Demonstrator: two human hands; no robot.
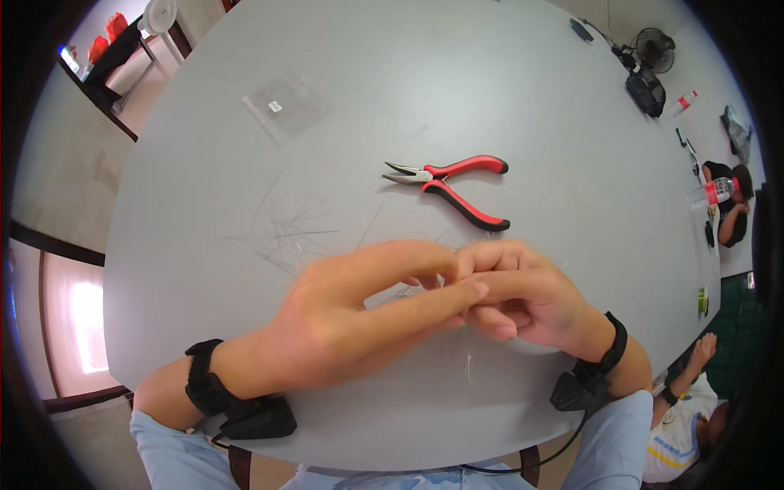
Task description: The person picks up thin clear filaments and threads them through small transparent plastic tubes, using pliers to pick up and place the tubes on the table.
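Note:
Above the near part of the grey table, my left hand (pixel 335 314) and my right hand (pixel 527 286) meet at the fingertips. Both are closed in a pinch, and whatever lies between the fingers is too small and too covered to make out. Just below them, a few fine pale strands (pixel 469 367) show against the table. Beyond my hands lie bent-nose pliers (pixel 433 174) with red and black handles, their jaws apart. Left of the pliers, thin metal wire pieces (pixel 290 233) are scattered in a loose pile, partly hidden behind my left hand.
A clear plastic bag (pixel 286 106) with a small white label lies at the far left of the table (pixel 188 269). Along the right edge are water bottles (pixel 712 194), a black fan (pixel 655 51) and a black pouch (pixel 645 91). Two other people sit at the right.

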